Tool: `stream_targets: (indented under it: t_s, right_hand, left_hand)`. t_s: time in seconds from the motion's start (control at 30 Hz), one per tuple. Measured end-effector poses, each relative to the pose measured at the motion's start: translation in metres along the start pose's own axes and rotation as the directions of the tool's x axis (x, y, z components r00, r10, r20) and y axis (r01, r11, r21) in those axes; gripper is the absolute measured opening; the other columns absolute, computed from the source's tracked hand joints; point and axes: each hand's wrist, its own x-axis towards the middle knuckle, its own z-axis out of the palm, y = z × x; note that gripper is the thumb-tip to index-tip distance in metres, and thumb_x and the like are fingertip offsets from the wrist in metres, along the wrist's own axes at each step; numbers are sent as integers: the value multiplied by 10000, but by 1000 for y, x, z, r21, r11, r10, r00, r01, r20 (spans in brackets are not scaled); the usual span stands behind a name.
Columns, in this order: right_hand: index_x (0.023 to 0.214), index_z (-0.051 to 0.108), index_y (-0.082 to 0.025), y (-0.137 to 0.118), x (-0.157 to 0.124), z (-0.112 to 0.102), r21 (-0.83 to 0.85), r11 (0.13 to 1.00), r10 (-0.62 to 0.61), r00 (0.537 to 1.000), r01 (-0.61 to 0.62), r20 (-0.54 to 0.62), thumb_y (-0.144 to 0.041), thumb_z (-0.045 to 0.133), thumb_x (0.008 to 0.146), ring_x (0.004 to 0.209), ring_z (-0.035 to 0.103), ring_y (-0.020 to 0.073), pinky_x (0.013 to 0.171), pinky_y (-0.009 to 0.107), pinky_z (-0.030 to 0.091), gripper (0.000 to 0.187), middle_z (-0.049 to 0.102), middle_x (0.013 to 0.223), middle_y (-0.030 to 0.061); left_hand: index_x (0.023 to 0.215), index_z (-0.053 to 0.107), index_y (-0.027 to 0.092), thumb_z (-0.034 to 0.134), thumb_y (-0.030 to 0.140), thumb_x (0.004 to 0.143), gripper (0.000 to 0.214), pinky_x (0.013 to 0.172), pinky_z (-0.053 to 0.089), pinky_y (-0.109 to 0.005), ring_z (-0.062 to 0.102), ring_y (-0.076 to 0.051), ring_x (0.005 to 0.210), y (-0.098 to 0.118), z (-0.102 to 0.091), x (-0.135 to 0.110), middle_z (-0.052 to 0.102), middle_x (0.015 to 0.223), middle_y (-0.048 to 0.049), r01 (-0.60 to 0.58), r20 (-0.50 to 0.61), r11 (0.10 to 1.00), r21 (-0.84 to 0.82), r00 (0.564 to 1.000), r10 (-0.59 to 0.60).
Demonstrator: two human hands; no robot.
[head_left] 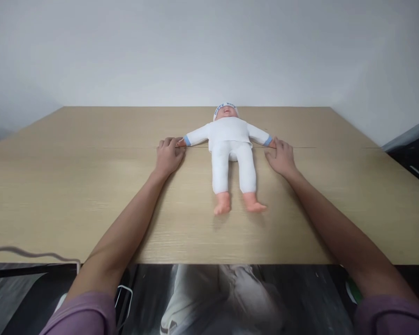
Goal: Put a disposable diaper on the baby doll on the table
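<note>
A baby doll (pixel 229 130) lies on its back on the wooden table, its head toward the wall and its feet toward me. It wears a white top, white trousers and a white cap with blue lettering; the cuffs are blue. Both its arms are stretched out sideways. My left hand (pixel 169 154) is closed around the doll's hand on the left, fingers over it and thumb below. On the other side my right hand (pixel 282 156) grips the doll's other hand in the same way. The doll's feet are bare.
The light wooden table (pixel 73 186) has a thin seam across it and meets a pale wall (pixel 160 51) at the back. A cable (pixel 31 253) runs over the front left edge. Something dark (pixel 414 153) stands beyond the right edge. My legs are below the front edge.
</note>
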Motion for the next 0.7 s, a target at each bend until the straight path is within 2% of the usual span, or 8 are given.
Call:
stream_targets:
  t_s: [0.17,0.3,0.4,0.5,0.57,0.6,0.63,0.7]
  right_hand:
    - [1639,497,-19,-41,-36,-21,51,994,99,995,-98,-16,-424,627,985,1421,536,451,1223,658,429,780,607,1538,329]
    - [1538,587,-87,-92,-88,-78,180,982,87,986,-61,-139,-393,636,1003,1368,598,440,1191,675,472,619,682,1442,287]
    - [1536,583,-238,-128,-163,-133,250,939,-148,935,235,-324,-326,605,1080,1374,637,365,1194,617,504,466,701,1473,171]
    - [1418,643,-292,-145,-256,-163,246,823,-342,792,513,-506,-145,661,1015,1135,748,295,1013,498,605,429,794,1205,95]
    - [1279,688,-304,-146,-314,-163,235,688,-480,674,687,-562,-90,673,965,876,747,229,851,414,628,380,792,981,27]
    - [1230,695,-293,-144,-339,-159,288,668,-485,695,687,-531,-98,680,962,826,739,222,815,404,631,333,790,944,24]
    - [1187,693,-292,-141,-361,-154,378,672,-453,758,636,-470,-106,685,965,802,737,218,788,397,631,290,788,926,22]
    - [1140,682,-284,-136,-398,-143,510,695,-379,861,507,-339,-127,668,991,785,745,215,745,381,631,217,786,910,28]
  left_hand:
    - [1439,676,158,711,314,977,489,1224,421,-571,543,-403,1409,25,-17,-27,644,1498,-219,40,-53,998,-56,998,-43]
    - [1379,666,180,692,286,1013,381,1152,494,-536,591,-358,1349,78,-61,-71,697,1405,-184,-3,-143,978,-207,989,-27]
    - [1350,663,239,649,305,1080,278,990,555,-460,643,-301,1213,131,-102,-151,716,1341,-132,-153,-296,942,-298,953,61]
    - [1239,655,256,612,223,1080,168,934,545,-442,675,-244,999,169,-116,-263,737,1087,-74,-467,-408,824,-320,853,325]
    - [1157,668,278,495,217,1115,188,881,535,-433,658,-225,893,180,-111,-334,729,975,-39,-699,-260,639,-320,713,651]
    - [1143,671,280,493,227,1122,187,880,533,-432,659,-223,883,182,-106,-364,743,987,-34,-752,-164,558,-351,636,754]
    - [1115,667,263,517,291,1137,154,840,520,-414,640,-222,849,184,-102,-389,740,970,-39,-743,-46,533,-405,599,799]
    - [1075,647,236,559,459,1148,251,846,510,-408,634,-239,874,184,-97,-425,725,977,-60,-539,244,663,-520,650,720]
